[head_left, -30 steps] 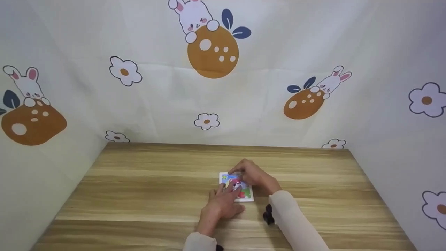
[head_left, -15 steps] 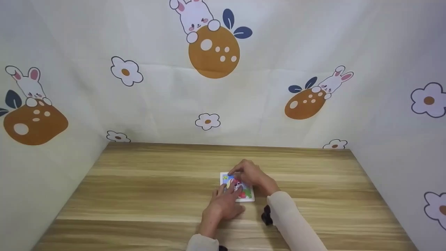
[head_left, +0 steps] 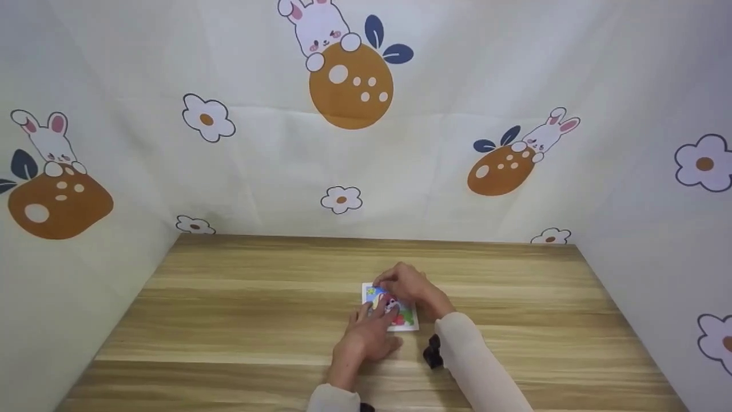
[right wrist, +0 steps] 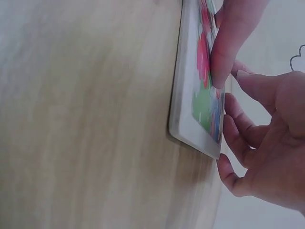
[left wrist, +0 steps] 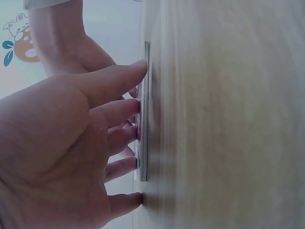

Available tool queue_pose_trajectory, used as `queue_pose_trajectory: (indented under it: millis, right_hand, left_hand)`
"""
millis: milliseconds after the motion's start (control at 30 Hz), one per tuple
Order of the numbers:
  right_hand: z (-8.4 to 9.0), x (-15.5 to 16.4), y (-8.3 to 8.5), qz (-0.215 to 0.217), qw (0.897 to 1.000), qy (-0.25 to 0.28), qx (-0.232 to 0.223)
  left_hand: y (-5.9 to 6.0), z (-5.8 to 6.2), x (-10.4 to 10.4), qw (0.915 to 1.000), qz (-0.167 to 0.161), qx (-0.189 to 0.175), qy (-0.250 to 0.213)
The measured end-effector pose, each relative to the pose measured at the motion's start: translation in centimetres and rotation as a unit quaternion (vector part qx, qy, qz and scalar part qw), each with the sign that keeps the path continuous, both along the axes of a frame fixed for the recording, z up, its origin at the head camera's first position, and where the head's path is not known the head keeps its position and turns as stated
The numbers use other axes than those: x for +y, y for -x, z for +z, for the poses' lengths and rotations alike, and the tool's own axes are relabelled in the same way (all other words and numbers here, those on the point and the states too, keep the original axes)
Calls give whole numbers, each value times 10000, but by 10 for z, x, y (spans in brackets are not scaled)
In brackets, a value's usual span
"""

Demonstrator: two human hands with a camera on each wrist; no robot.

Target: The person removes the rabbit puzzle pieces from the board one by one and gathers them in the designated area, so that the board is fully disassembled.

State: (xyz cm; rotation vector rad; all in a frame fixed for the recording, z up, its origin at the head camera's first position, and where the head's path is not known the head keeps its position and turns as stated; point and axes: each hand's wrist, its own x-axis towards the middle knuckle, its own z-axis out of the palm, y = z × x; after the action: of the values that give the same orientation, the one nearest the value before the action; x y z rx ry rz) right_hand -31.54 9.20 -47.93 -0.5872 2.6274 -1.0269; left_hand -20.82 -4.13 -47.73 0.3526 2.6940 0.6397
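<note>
Picture board (head_left: 405,320) lies flat on wooden surface (head_left: 229,320), approx. centre. L hand (head_left: 367,337), at board's 7 o'clock, rests on it w/ fingers spread — grip wide. R hand (head_left: 407,283), 1 o'clock, touches it, fingers bent — can't tell if grip's pinching.

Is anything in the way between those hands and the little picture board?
Nothing visible is: the left hand touches the picture board directly with its fingers, and the right hand bends over the board's far side, no other object showing between.
</note>
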Motion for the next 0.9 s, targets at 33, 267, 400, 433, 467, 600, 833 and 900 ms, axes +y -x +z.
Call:
queue_pose_trajectory:
  millis: [33, 267, 400, 433, 467, 600, 833, 900]
  right_hand:
    - [-1, 0, 0, 2, 10000, 35, -1]
    - [-1, 2, 1, 181, 9992, 357, 98]
    - [-1, 3, 3, 309, 9976, 580, 195]
    - [-1, 4, 3, 331, 9973, 616, 230]
    - [-1, 3, 2, 352, 9970, 647, 248]
    - [-3, 0, 1, 241, 9970, 712, 188]
    - [-7, -6, 0, -313, 9951, 931, -77]
    - [-6, -7, 0, -454, 9942, 969, -139]
  left_hand:
    - [0, 0, 0, 10000, -4, 14, 0]
    - [0, 1, 0, 10000, 18, 28, -61]
    - [0, 1, 0, 9999, 22, 51, -124]
    - [0, 1, -1, 9999, 15, 67, -132]
    - [0, 1, -1, 9999, 3, 81, -143]
    - [1, 0, -2, 9998, -10, 78, -180]
    - [0, 0, -2, 9996, 49, -39, -291]
    - [1, 0, -2, 9996, 48, -28, -286]
